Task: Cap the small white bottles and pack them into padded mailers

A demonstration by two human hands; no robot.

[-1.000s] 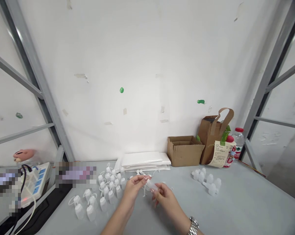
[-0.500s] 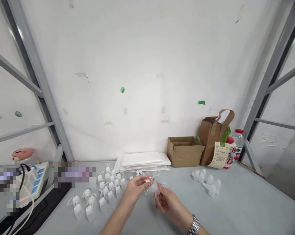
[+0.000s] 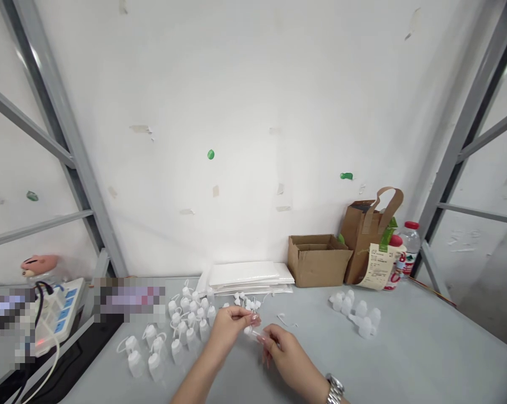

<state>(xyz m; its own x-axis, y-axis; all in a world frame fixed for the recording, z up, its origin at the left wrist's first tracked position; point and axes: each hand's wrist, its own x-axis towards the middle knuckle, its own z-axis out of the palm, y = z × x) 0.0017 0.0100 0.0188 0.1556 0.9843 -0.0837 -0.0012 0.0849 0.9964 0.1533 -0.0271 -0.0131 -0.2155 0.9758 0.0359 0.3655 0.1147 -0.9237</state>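
Just in front of me my right hand (image 3: pixel 286 352) grips a small translucent plastic bottle (image 3: pixel 254 333), which lies tilted with its white end toward the left. Fingers of my left hand (image 3: pixel 232 324) are pinched together right above that end; what they hold is too small to make out. Beyond the left hand lies a small pile of white caps with straps (image 3: pixel 248 302). A loose white strap (image 3: pixel 286 320) rests on the table behind the right hand. To the left stand several small bottles with looped straps (image 3: pixel 190 320).
On the right is a cluster of several translucent bottles without straps (image 3: pixel 361 315). Along the wall are flat white packages (image 3: pixel 245 274), an open cardboard box (image 3: pixel 318 266), a paper bag (image 3: pixel 358 241) and a water bottle (image 3: pixel 410 241). A power strip (image 3: pixel 63 314) stands far left.
The bottle between my hands has tipped from roughly upright to lying sideways, a little lower and to the left. My left fingers have closed into a tighter pinch, uncovering the cap pile.
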